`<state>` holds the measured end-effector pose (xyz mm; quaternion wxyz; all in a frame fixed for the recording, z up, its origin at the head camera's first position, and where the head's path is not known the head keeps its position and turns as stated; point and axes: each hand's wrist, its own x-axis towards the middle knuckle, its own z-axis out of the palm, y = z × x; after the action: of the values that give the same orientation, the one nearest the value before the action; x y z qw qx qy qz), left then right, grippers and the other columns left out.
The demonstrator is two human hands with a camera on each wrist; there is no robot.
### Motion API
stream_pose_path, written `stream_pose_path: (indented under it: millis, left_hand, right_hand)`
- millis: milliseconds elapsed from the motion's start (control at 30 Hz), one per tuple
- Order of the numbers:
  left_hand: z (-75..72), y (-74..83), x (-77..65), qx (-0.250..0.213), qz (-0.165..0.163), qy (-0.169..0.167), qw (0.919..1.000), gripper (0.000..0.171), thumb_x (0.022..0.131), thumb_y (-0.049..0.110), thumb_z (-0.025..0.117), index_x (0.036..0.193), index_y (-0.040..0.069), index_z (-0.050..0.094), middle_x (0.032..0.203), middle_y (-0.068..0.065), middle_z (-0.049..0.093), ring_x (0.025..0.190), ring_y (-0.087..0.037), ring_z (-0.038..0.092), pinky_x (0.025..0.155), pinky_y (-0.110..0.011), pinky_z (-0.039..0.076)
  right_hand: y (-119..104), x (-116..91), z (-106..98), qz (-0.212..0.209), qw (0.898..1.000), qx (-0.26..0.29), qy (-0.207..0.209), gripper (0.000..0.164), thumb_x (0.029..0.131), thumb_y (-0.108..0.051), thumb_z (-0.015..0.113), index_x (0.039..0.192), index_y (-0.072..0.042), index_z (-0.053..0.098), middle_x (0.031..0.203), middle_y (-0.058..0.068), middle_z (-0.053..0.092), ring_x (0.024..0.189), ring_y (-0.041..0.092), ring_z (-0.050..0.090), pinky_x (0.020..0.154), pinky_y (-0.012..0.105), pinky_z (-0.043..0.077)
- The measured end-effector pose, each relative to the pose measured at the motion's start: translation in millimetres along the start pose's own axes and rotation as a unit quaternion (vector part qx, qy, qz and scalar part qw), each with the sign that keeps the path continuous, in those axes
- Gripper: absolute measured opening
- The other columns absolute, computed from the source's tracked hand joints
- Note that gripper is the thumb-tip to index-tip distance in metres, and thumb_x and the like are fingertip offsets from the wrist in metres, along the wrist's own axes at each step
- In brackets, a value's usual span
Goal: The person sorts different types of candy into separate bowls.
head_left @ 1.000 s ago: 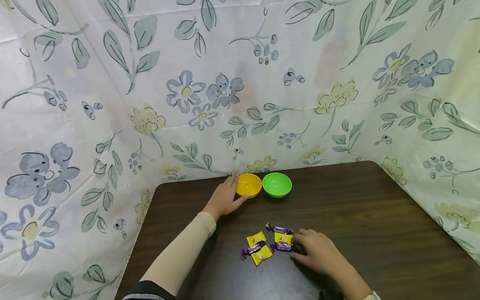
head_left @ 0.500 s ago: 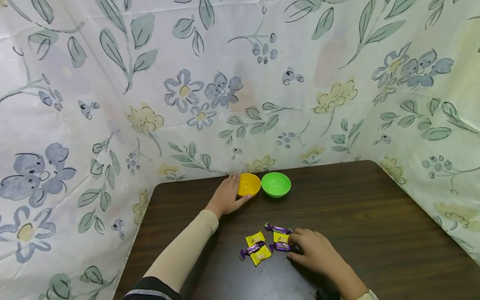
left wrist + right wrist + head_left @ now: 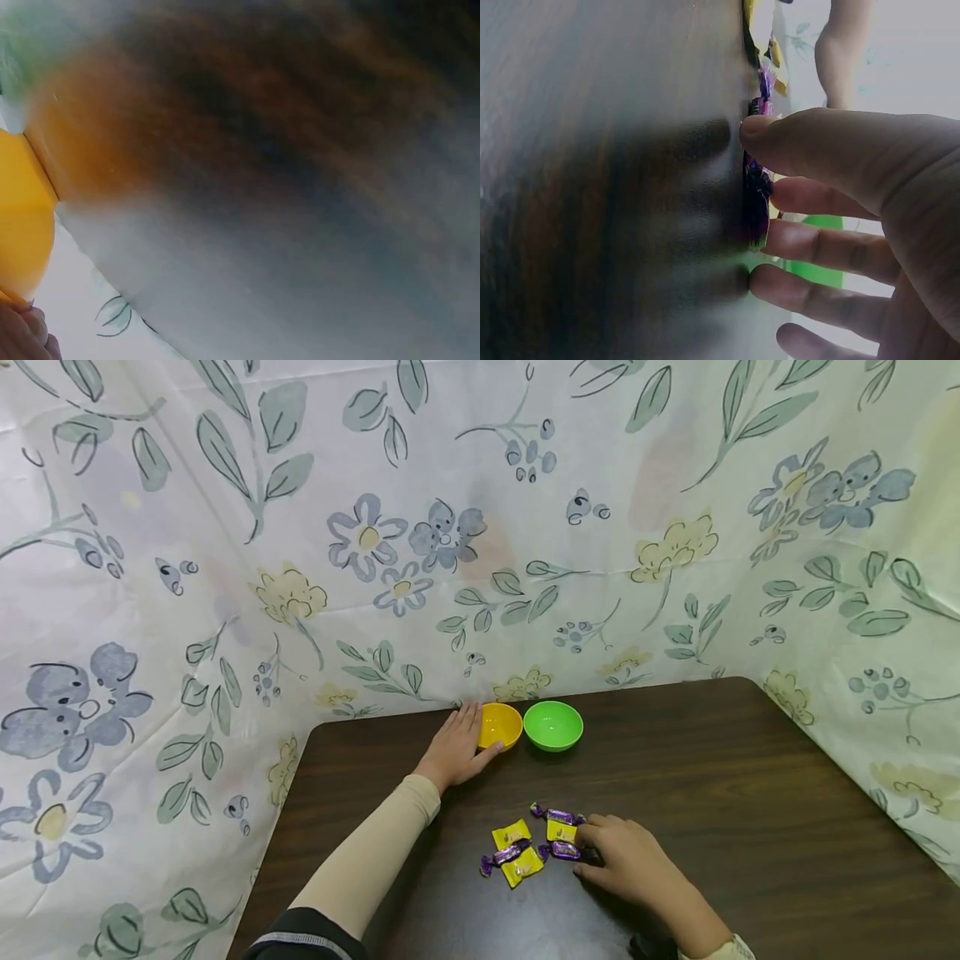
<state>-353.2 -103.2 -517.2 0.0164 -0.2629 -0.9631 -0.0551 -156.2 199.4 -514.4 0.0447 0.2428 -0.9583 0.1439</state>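
My left hand (image 3: 453, 752) lies with its fingers straight along the left side of a yellow bowl (image 3: 501, 727), thumb at the bowl's front. In the left wrist view the yellow bowl (image 3: 22, 217) shows at the left edge beside fingertips. My right hand (image 3: 628, 864) rests on the table at the right of several wrapped candies, fingers loosely bent. A purple-wrapped candy (image 3: 564, 851) and a yellow-wrapped candy (image 3: 561, 832) lie at its fingertips. In the right wrist view, thumb and fingers spread around a purple candy (image 3: 757, 199); no firm grip shows.
A green bowl (image 3: 553, 727) stands right next to the yellow one at the table's back edge. More candies, yellow (image 3: 522, 866) and purple (image 3: 507, 854), lie in a small pile to the left. A floral cloth (image 3: 480, 527) hangs behind the brown table (image 3: 720, 777).
The right hand has shifted slightly left, closer over the candies. The left hand has stayed against the yellow bowl with hardly any movement.
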Motion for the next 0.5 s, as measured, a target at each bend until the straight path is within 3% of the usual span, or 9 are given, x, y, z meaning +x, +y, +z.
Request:
stream_pose_path:
  millis: [500]
  left_hand:
    - [-5.2, 6.2, -0.1, 0.004, -0.006, -0.010, 0.9999, 0.099, 0.105, 0.075, 0.023, 0.169, -0.001, 0.016, 0.178, -0.019, 0.016, 0.166, -0.031, 0.016, 0.135, -0.046, 0.014]
  right_hand:
    - [-2.5, 4.6, -1.8, 0.002, 1.000, 0.001, -0.010, 0.028, 0.077, -0.041, 0.094, 0.088, -0.026, 0.073, 0.082, -0.018, 0.063, 0.068, -0.003, 0.049, 0.066, 0.034, 0.051]
